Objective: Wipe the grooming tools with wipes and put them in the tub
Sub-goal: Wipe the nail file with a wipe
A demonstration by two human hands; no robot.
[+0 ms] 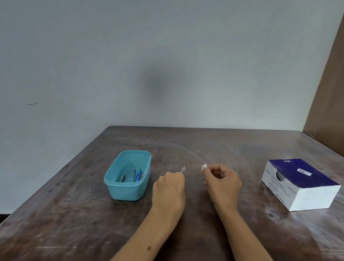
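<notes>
Here, hands pinch a thin tool (182, 169) and crumpled wipe (204, 167)

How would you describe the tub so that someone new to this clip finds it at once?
On the dark brown wooden table, look left of the person's left hand. There stands the small teal plastic tub, rectangular with rounded corners, open-topped, with a few grooming tools inside. The only other container, the blue and white cardboard box, lies far right.

Worn dark wooden table (74, 218) against a plain grey-white wall (118, 51).
</notes>
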